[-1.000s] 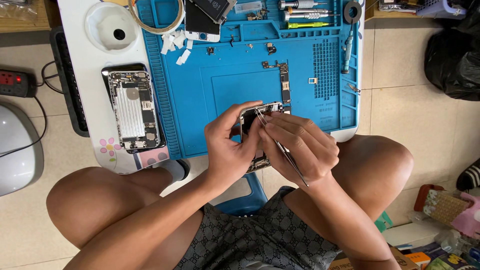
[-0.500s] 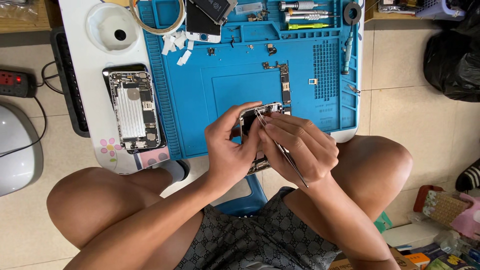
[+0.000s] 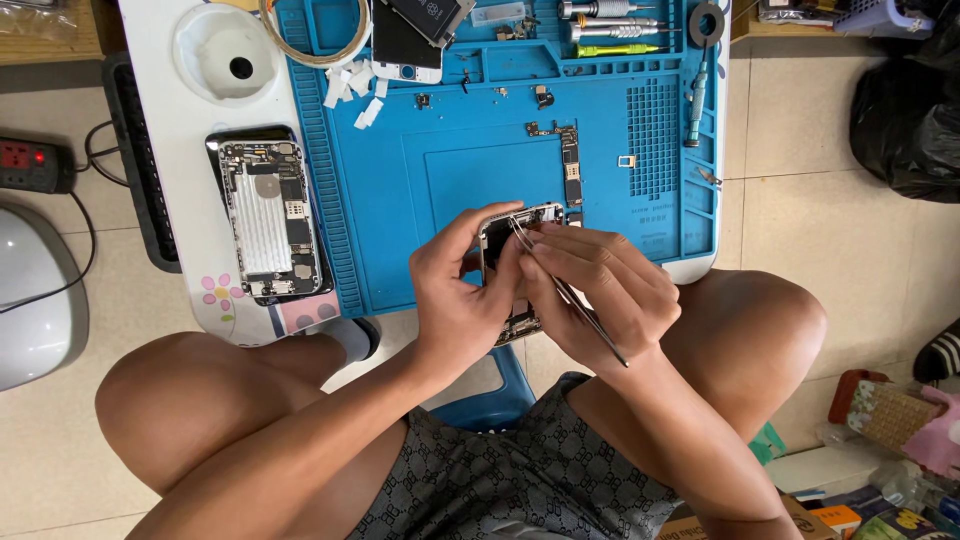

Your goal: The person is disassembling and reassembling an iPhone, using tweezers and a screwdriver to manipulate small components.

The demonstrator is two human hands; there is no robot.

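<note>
Left hand (image 3: 462,300) grips the opened phone (image 3: 512,262) over the near edge of the blue mat (image 3: 470,165). Right hand (image 3: 590,290) pinches tweezers (image 3: 565,290), tips inside the upper end. Nothing has shifted over the last second; delicate probing goes on.

A white surface (image 3: 165,120) carries a blue work mat (image 3: 470,160), an opened phone body (image 3: 268,218) and a white round dish (image 3: 228,50). On the mat lie a circuit board (image 3: 568,160), screwdrivers (image 3: 610,22) and white strips (image 3: 350,88).
</note>
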